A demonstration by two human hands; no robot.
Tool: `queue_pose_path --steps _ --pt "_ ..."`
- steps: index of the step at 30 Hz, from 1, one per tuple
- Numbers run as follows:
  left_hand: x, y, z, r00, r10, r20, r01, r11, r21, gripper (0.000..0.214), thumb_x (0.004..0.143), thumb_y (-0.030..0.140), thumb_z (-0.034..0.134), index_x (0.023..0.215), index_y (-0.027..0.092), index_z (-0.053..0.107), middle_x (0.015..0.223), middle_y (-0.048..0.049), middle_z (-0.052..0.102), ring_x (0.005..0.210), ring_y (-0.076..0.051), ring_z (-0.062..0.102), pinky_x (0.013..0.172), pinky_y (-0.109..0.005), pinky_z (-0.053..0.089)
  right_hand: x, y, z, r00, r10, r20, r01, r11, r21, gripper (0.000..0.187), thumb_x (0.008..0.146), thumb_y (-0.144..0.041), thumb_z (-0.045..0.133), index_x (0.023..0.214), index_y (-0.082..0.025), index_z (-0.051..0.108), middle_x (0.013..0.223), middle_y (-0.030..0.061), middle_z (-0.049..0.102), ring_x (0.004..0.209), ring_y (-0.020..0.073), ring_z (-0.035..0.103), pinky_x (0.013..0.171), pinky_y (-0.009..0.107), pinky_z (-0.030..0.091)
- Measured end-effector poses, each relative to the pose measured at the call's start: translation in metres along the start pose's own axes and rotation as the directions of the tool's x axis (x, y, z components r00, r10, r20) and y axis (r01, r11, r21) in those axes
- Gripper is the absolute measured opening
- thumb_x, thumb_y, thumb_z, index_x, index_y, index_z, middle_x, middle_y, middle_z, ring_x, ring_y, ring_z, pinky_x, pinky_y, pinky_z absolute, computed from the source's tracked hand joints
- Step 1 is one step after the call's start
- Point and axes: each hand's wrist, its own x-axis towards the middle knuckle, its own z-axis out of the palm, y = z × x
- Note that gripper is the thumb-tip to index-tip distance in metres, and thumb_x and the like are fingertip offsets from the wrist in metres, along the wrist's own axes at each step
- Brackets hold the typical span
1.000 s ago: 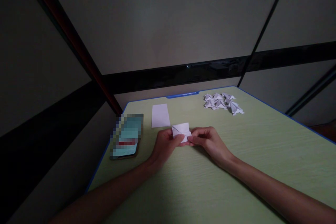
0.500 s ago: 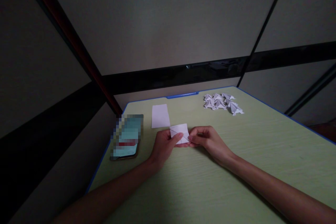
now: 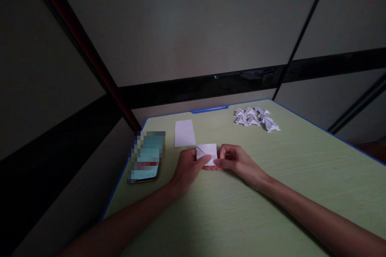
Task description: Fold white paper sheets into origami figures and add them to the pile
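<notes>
A small folded sheet of white paper [image 3: 206, 151] is held up between my two hands, a slanting crease or flap edge showing at its upper left. My left hand [image 3: 189, 165] grips its left side, thumb flat across the front and fingers behind. At the lower right corner, my right hand [image 3: 237, 160] pinches the paper between thumb and fingers. The fingers behind the paper are mostly hidden.
Just beyond my left hand lies a flat white paper sheet [image 3: 185, 133]. A phone [image 3: 147, 158], its screen blurred, rests at the left edge of the green table [image 3: 241, 217]. Several folded paper figures [image 3: 253, 119] sit at the back right. Cabinet panels [image 3: 196, 28] stand behind.
The folded paper now shows a plainer face, with only the upper-left slanting line visible. My right thumb has shifted slightly down and left along its edge. My left hand stays nearly still.
</notes>
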Motion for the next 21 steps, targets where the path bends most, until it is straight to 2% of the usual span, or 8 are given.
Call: queue_pose_path --steps 3,6,13,21 --pt "-0.001 0.001 -0.001 0.999 0.030 0.033 -0.031 0.999 0.024 0.013 0.061 0.021 0.061 0.064 0.009 0.062 0.054 -0.0010 0.063 0.049 -0.012 0.058 0.050 -0.022 0.046 -0.001 -0.002 0.001 0.995 0.026 0.094 -0.033 0.997 0.075 0.020 0.062 -0.029 0.058 0.062 -0.015 0.043 0.055 -0.0017 0.051 0.050 0.0089 0.048 0.050 0.022 0.037" --pt "-0.001 0.000 -0.002 0.997 0.033 0.075 -0.035 0.999 0.024 0.015 0.061 0.023 0.062 0.066 0.009 0.063 0.056 -0.0018 0.063 0.049 -0.012 0.057 0.050 -0.021 0.046 0.000 0.000 0.000 0.989 -0.003 0.151 0.005 1.000 -0.011 0.021 0.066 -0.032 0.054 0.062 -0.014 0.044 0.054 -0.0011 0.049 0.045 0.0064 0.042 0.046 0.021 0.033" --pt "-0.004 0.001 0.001 0.995 0.030 0.098 -0.031 0.999 0.008 0.014 0.059 0.022 0.062 0.063 0.008 0.062 0.054 -0.0018 0.062 0.047 -0.010 0.055 0.048 -0.022 0.047 0.000 0.008 -0.004 0.992 -0.071 0.101 0.081 0.991 -0.104 0.031 0.063 -0.038 0.057 0.052 -0.015 0.041 0.045 -0.0043 0.041 0.041 0.0055 0.033 0.042 0.020 0.023" --pt "0.001 -0.004 -0.004 0.993 -0.004 0.114 0.005 1.000 -0.001 0.012 0.058 0.020 0.059 0.054 0.009 0.059 0.044 -0.0004 0.057 0.038 -0.009 0.049 0.038 -0.020 0.038 -0.001 0.009 -0.001 0.987 -0.089 0.135 0.094 0.995 -0.036 0.032 0.063 -0.040 0.058 0.051 -0.015 0.042 0.045 -0.0047 0.041 0.042 0.0056 0.032 0.042 0.020 0.021"
